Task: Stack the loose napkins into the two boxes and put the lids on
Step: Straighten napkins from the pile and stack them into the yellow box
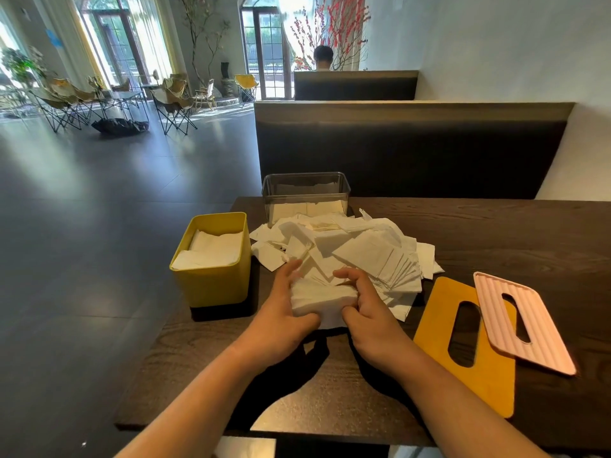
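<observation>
Napkins lie in a loose white heap at the middle of the table, and I have a squared-up stack of them at the heap's near edge. My left hand grips the stack's left end, fingers curled over the top and thumb on the near side. My right hand grips the right end the same way. Whether the stack rests on the wood or hangs just above it, I cannot tell from here.

Just left of the heap stands the yellow box, lid off, with napkins inside below the rim. Behind the heap is the clear box - also open, with a low layer of napkins at its bottom. Both lids lie flat on the table to my right: the yellow lid nearer me, the pink lid overlapping its far right part.
</observation>
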`<state>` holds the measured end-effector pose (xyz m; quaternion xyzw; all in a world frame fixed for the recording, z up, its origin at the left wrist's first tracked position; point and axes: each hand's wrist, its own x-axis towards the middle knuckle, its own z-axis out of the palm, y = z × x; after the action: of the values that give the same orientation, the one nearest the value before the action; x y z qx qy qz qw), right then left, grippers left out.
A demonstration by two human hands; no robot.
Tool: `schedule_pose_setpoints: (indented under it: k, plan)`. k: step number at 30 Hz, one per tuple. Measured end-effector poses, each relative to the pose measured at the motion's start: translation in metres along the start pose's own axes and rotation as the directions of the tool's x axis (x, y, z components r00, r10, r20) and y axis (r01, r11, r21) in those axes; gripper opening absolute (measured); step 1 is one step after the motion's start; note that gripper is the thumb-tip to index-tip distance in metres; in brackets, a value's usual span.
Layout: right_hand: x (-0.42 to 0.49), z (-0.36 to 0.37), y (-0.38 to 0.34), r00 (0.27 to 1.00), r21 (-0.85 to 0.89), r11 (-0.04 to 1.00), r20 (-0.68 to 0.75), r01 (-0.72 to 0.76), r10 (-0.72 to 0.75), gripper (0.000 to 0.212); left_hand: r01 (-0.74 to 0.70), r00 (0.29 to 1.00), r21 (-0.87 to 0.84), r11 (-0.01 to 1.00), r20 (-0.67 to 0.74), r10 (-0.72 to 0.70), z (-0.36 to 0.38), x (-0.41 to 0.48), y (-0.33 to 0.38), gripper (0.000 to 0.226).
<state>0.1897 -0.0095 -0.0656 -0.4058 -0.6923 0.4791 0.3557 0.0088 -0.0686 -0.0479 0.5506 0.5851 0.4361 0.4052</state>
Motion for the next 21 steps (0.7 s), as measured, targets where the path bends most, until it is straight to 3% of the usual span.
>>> schedule_pose_setpoints:
  k: [7, 16, 21]
  plan:
    - [0.002, 0.001, -0.003, 1.0, -0.091, 0.996, -0.001, -0.006, 0.005, 0.048, 0.02, 0.997, 0.098, 0.995, -0.071, -0.013, -0.005, -0.002, 0.005, 0.051]
    - [0.016, 0.002, -0.052, 0.994, -0.117, 0.989, 0.064, 0.09, -0.083, 0.033, -0.06, 0.995, 0.197, 0.979, -0.069, 0.075, -0.056, -0.018, 0.045, 0.03]
    - [0.043, 0.015, -0.098, 0.977, -0.239, 0.955, 0.156, 0.178, -0.143, 0.023, -0.062, 0.986, 0.268, 0.961, -0.131, 0.1, -0.102, -0.025, 0.072, 0.027]
